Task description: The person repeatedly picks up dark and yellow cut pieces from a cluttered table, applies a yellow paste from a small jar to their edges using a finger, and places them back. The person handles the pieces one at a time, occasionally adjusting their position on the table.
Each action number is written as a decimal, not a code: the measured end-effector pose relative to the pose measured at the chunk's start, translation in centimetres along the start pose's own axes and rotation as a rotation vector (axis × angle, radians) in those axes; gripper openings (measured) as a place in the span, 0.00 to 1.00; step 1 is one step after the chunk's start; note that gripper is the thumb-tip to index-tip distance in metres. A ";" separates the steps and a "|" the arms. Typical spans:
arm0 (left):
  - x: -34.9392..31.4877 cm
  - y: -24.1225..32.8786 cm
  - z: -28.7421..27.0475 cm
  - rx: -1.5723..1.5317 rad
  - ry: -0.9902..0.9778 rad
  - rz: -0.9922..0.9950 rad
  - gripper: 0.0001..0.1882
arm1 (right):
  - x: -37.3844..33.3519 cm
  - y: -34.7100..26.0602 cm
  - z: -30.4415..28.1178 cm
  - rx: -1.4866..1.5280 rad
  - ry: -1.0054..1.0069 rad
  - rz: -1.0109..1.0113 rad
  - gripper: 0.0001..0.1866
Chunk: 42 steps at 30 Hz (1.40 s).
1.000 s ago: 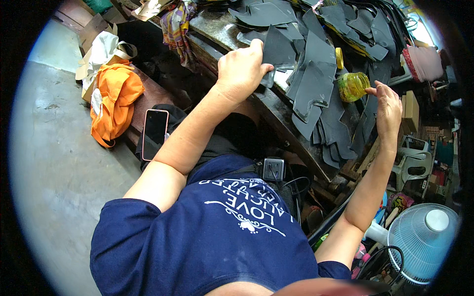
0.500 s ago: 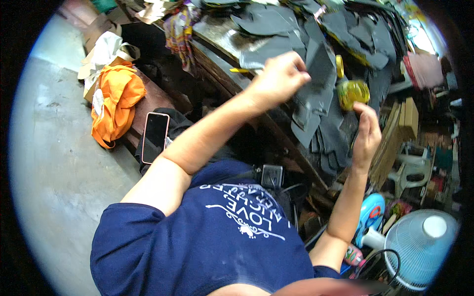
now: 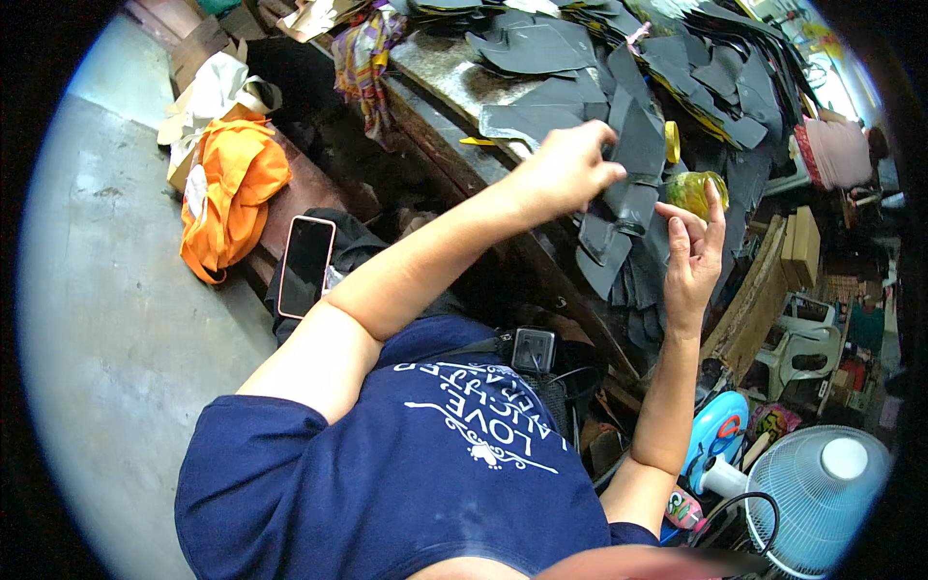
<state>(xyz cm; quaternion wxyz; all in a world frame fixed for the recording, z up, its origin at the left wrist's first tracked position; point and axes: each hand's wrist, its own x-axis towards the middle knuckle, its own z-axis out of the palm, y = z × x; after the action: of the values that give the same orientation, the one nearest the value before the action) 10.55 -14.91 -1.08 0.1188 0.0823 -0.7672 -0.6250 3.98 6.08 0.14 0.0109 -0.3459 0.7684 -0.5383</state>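
Observation:
My left hand (image 3: 577,174) hovers over the near edge of the piled worktable. Its thumb and index finger are bent and apart, with nothing visible between their tips; the other fingers are mostly hidden. Dark grey cut sheet pieces (image 3: 630,130) lie under and beyond it. To the right, my right hand (image 3: 694,256) is raised with the index finger pointing up and the fingers apart. That finger overlaps a clear jar with yellowish contents (image 3: 684,193); whether it touches the jar I cannot tell. A yellow ring-shaped lid or tape roll (image 3: 673,142) stands just beyond the jar.
Heaps of dark cut pieces (image 3: 536,43) cover the wooden table. At left, an orange cloth bag (image 3: 232,188) and a phone (image 3: 307,266) lie beside me. A white-and-blue fan (image 3: 817,503) stands at lower right, near a white plastic chair (image 3: 807,348).
My left hand has shifted slightly right and down, its thumb and index finger spreading. My right hand has moved a little left, its index finger now straightened upward in front of the jar.

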 end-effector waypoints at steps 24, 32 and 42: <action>-1.4 -2.6 -8.4 0.478 0.388 0.072 0.14 | -1.5 0.9 -0.9 -0.096 -0.020 0.052 0.31; 2.3 -1.3 -4.8 0.073 0.361 0.302 0.11 | -1.6 0.6 -1.6 -0.032 0.042 0.068 0.31; 4.5 -2.0 -2.2 -0.359 0.031 -0.053 0.11 | -2.7 0.5 -1.8 -0.044 0.056 0.068 0.31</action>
<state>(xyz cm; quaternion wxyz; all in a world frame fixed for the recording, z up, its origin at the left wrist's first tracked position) 6.83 -18.56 -2.23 0.1269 0.0896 -0.6390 -0.7533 5.07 9.17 -0.52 0.0001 -0.3044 0.7913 -0.5303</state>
